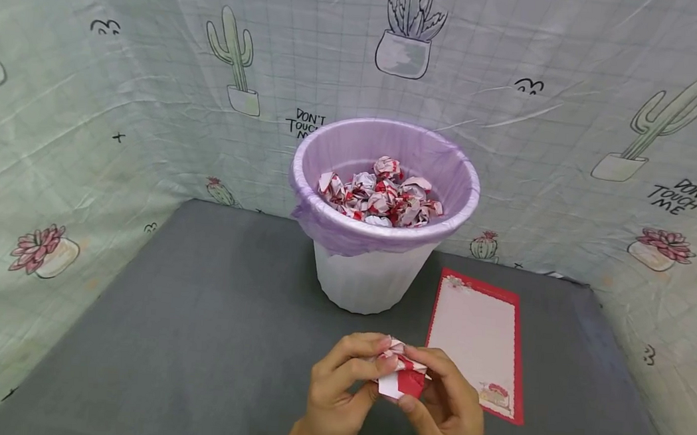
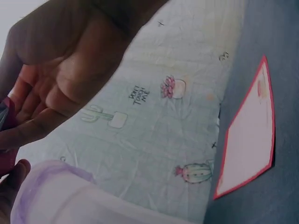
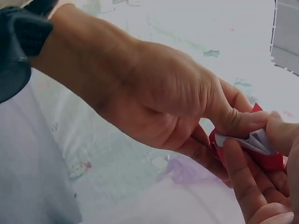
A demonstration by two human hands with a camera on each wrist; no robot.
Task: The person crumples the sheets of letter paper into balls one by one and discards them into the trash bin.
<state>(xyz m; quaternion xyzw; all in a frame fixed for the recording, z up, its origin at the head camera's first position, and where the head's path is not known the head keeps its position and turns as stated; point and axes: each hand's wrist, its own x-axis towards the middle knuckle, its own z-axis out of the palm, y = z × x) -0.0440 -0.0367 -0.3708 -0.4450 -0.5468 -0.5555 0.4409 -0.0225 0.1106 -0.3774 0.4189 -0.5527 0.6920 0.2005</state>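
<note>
Between both hands is a partly crumpled sheet of red and white paper [image 1: 401,380], held above the table in front of the bin. My left hand [image 1: 340,390] grips its left side, with the fingertips on top. On the right side my right hand [image 1: 448,400] pinches it between thumb and fingers. The right wrist view shows the folded paper [image 3: 259,144] squeezed among the fingers of both hands. Only a red edge of the paper shows in the left wrist view, beside the left hand [image 2: 60,70].
A white bin [image 1: 363,278] with a purple liner [image 1: 347,241] stands at the back, holding several crumpled paper balls [image 1: 386,196]. Right of it, a flat red-bordered sheet of paper [image 1: 475,338] lies on the grey table [image 1: 197,341]. Cactus-print cloth [image 1: 170,100] hangs around the table.
</note>
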